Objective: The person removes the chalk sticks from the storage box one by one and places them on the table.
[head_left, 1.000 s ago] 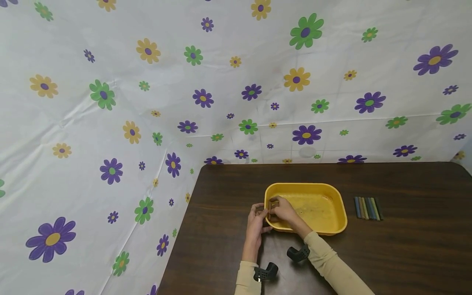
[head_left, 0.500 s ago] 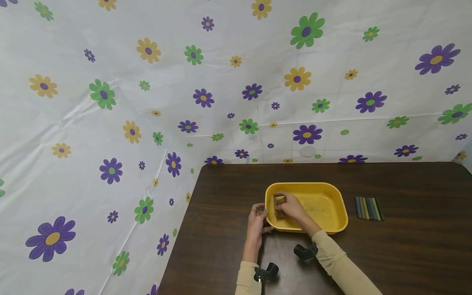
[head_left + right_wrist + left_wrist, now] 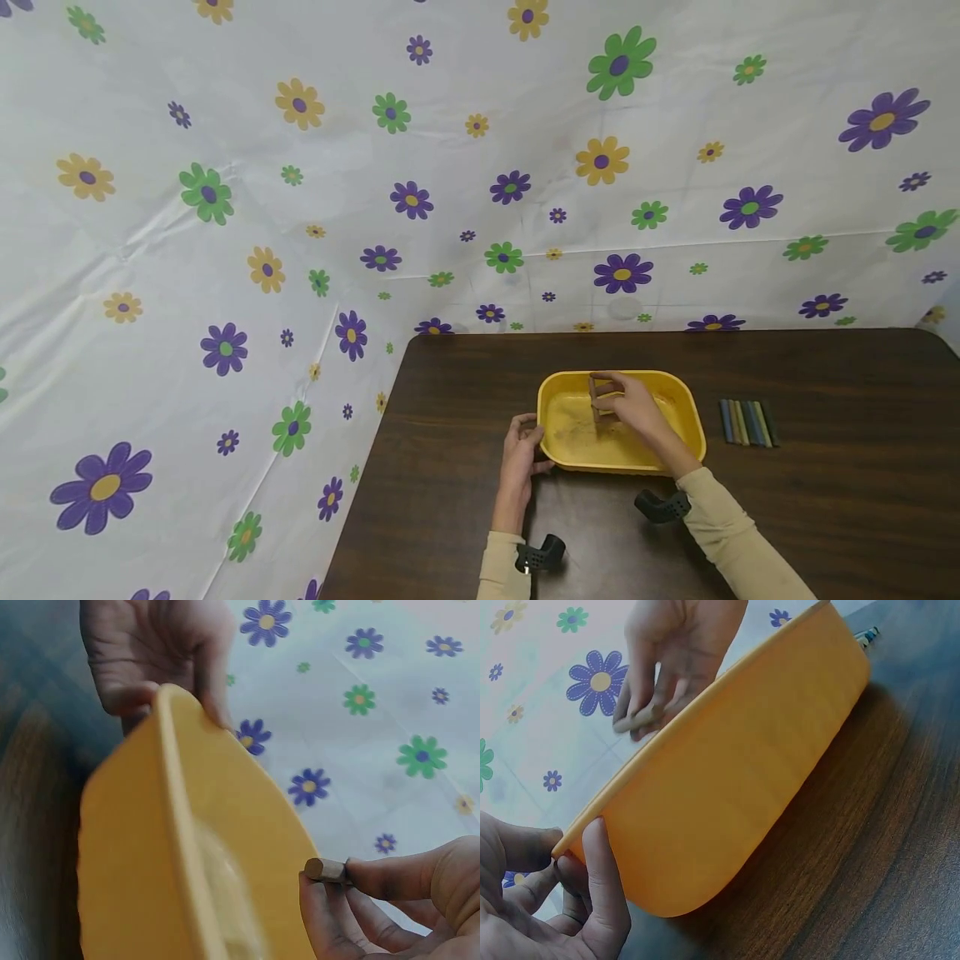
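Observation:
A yellow plastic tub [image 3: 600, 468] with rounded corners sits on the dark wooden table. My left hand [image 3: 517, 454] pinches its rim at the left end, thumb and fingers on either side of the wall, as the left wrist view shows. Over the tub's middle, my right hand [image 3: 636, 408] holds a short brown stick [image 3: 593, 398] between thumb and fingertips. In the right wrist view the stick [image 3: 325, 870] shows a flat, many-sided end, like a piece of chalk or pastel. Dark smudges mark the tub's floor.
Right of the tub lies a neat row of several coloured sticks [image 3: 750, 423] in blue, tan, green and dark tones. Behind the table [image 3: 847, 500] hangs a white flowered sheet [image 3: 450, 167]. Each wrist carries a black camera mount [image 3: 663, 505].
My right hand has moved rightward with the brown stick, from the tub's left end wall to over its middle. My left hand has stayed at the rim.

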`<action>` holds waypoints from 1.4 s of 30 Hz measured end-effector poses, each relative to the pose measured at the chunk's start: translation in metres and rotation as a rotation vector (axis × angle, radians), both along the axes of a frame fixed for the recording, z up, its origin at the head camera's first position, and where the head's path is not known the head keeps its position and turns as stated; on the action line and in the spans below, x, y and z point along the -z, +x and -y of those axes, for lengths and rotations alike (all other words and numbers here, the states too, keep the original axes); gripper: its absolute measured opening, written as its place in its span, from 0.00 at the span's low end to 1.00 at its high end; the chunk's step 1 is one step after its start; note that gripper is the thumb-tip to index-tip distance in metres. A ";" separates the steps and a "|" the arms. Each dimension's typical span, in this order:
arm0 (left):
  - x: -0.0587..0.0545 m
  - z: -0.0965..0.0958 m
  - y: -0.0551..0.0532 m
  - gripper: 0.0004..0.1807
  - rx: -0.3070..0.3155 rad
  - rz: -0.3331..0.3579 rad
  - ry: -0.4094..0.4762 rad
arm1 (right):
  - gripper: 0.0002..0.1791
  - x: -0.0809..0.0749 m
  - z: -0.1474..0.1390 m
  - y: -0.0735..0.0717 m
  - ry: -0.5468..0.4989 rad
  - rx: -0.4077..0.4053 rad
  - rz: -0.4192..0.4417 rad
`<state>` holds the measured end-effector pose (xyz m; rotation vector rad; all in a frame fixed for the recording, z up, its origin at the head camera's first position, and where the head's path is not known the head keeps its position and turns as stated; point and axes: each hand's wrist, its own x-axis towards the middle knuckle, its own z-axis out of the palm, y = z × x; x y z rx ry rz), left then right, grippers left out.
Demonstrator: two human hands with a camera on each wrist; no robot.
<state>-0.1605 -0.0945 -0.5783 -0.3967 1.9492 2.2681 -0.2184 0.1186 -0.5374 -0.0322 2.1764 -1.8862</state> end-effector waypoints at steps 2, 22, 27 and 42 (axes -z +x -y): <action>0.000 0.000 0.001 0.19 0.004 -0.005 0.003 | 0.31 -0.004 -0.009 0.001 0.004 -0.001 -0.008; 0.000 0.000 0.001 0.19 0.000 -0.003 -0.004 | 0.33 -0.010 -0.080 0.014 0.039 0.085 -0.073; 0.001 0.000 0.000 0.19 -0.001 0.012 0.002 | 0.34 -0.008 -0.097 0.017 0.016 0.108 -0.071; 0.001 0.000 0.000 0.18 -0.003 0.007 0.003 | 0.35 -0.001 -0.141 0.028 0.151 0.193 -0.053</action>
